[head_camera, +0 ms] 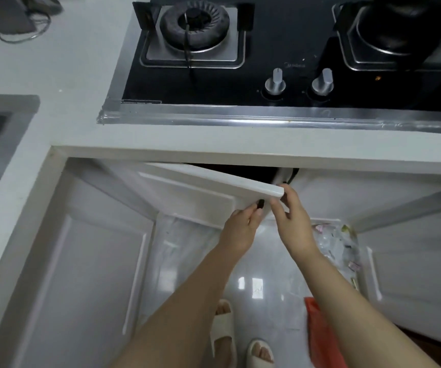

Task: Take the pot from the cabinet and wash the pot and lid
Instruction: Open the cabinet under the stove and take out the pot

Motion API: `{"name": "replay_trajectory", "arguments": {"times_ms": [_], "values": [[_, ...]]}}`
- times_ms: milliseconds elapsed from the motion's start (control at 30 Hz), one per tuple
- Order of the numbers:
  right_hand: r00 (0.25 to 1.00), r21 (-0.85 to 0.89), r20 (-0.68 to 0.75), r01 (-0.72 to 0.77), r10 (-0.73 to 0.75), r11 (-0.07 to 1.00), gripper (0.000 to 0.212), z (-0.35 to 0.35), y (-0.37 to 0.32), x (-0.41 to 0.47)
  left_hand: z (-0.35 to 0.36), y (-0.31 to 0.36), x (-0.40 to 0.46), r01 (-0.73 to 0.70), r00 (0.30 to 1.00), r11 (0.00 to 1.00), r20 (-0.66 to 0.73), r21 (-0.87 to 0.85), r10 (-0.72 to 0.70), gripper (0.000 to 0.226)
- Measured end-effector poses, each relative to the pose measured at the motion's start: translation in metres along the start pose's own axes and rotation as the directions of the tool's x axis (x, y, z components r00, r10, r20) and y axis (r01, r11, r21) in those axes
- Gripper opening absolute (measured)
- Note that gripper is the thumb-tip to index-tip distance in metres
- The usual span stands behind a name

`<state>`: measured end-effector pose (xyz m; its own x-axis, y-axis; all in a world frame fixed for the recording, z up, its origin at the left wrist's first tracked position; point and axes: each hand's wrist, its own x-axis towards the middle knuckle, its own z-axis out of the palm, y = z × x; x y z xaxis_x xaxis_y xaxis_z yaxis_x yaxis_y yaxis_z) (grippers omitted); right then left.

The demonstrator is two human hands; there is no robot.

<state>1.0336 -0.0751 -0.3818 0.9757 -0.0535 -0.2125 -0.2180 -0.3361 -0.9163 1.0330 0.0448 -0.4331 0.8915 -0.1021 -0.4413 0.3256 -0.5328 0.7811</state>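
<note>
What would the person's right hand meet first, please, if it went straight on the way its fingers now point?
Probably the dark cabinet opening: the right hand points up past the door's free edge, toward a rounded thing just inside. Depth there is unclear.

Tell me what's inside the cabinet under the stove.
The cabinet door, held at its edge by the left hand and right hand, is only partly open. The gap shows a dark interior with something rounded, dark and glossy; everything else is hidden behind the doors.
</note>
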Motion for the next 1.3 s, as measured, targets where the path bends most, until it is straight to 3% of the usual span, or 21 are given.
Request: {"name": "replay_trajectory", "arguments": {"times_ms": [100, 200, 267, 333, 400, 467, 533, 600, 933, 1100, 1300], "values": [[0.999, 0.000, 0.034, 0.011, -0.011, 1.000, 0.016, -0.005, 0.000, -0.011, -0.004, 0.008, -0.024, -0.018, 0.977, 1.000, -0.211, -0.018, 0.014, 0.035], [0.999, -0.023, 0.046, -0.007, 0.008, 1.000, 0.019, -0.006, 0.007, -0.028, -0.007, 0.018, -0.055, -0.029, 0.865, 0.999, -0.500, 0.027, 0.039, 0.028], [0.999, -0.044, 0.036, -0.021, 0.023, 0.999, 0.024, -0.004, 0.013, -0.043, -0.011, 0.024, -0.070, -0.084, 0.807, 0.990, -0.574, 0.114, 0.135, 0.034], [0.999, -0.042, 0.019, -0.032, 0.033, 0.999, 0.025, -0.002, 0.014, -0.058, -0.016, 0.026, -0.074, -0.124, 0.741, 0.944, -0.605, 0.305, 0.293, 0.039], [0.999, -0.035, 0.002, -0.048, 0.048, 0.998, 0.023, 0.002, 0.013, -0.073, -0.021, 0.022, -0.076, -0.087, 0.715, 0.879, -0.585, 0.469, 0.383, 0.038], [0.998, -0.039, 0.006, -0.055, 0.055, 0.998, 0.022, 0.007, 0.012, -0.088, -0.024, 0.015, -0.083, -0.032, 0.770, 0.850, -0.529, 0.525, 0.356, 0.036], [0.998, -0.044, 0.032, -0.049, 0.050, 0.998, 0.023, 0.010, 0.013, -0.101, -0.025, 0.008, -0.095, -0.025, 0.835, 0.869, -0.467, 0.495, 0.290, 0.038], [0.997, -0.057, 0.058, -0.038, 0.042, 0.998, 0.022, 0.012, 0.013, -0.114, -0.027, -0.001, -0.109, -0.045, 0.858, 0.868, -0.425, 0.494, 0.287, 0.045], [0.987, 0.046, 0.137, -0.086, 0.079, 0.995, 0.011, 0.044, 0.008, -0.166, -0.053, -0.036, -0.159, -0.152, 0.879, 0.879, -0.346, 0.452, 0.329, 0.029], [0.965, 0.121, 0.252, -0.101, 0.068, 0.987, 0.033, 0.079, 0.004, -0.204, -0.074, -0.061, -0.189, -0.179, 0.891, 0.844, -0.281, 0.505, 0.357, 0.037], [0.919, 0.213, 0.393, -0.127, 0.034, 0.969, 0.030, 0.117, -0.010, -0.236, -0.106, -0.092, -0.226, -0.196, 0.916, 0.861, -0.226, 0.470, 0.332, 0.025]]}}
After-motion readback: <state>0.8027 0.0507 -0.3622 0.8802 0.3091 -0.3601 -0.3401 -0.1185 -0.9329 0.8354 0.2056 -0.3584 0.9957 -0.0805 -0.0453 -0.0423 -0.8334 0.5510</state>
